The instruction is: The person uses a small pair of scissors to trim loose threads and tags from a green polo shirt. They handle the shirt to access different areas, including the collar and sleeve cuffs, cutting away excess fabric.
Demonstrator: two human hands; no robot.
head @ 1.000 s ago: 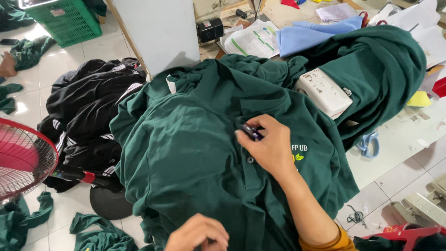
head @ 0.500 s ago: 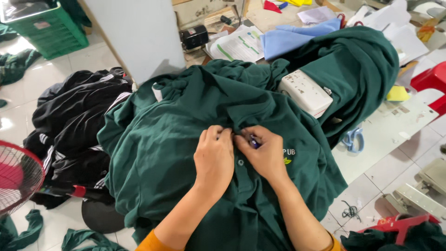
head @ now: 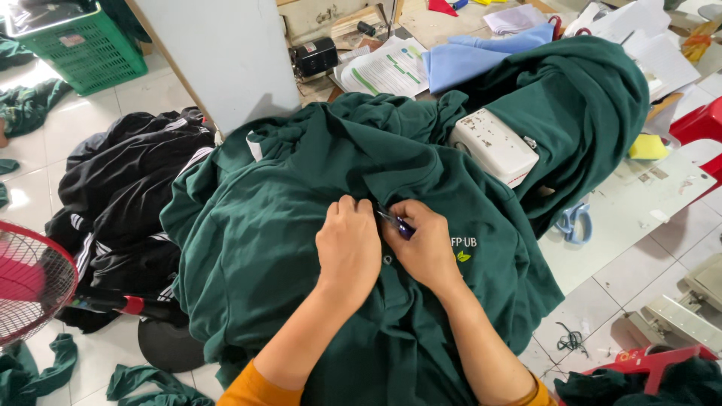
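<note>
The white tiled floor (head: 53, 150) runs down the left and lower right of your view, and most of its free patches are broken up by green fabric scraps (head: 45, 368). Your desk (head: 639, 203) is a pale, scuffed surface; only its right edge shows bare, the rest lies under cloth and papers. Across it spreads the dark green polo shirt (head: 271, 248), a soft knit, heavily folded, spilling over the near edge toward you. A second heap of green cloth (head: 579, 105) drapes over the white sewing machine (head: 492, 146), whose boxy, speckled top pokes out just beside your right hand. Left of the shirt a pile of black garments (head: 120, 195) with white stripes fills the floor, touching the shirt's edge, so there is little room on that side. A red wire fan guard (head: 26, 286) cuts in at the left border, and a green plastic basket (head: 71, 45) stands well apart at the top left.

Your left hand (head: 347, 248) lies knuckles up on the shirt's button placket, fingers curled and pinching the fabric. Your right hand (head: 429, 244) touches it, fingers closed around a small dark blue tool (head: 397, 224), thin and pointed, whose tip meets the cloth between your two hands.
</note>
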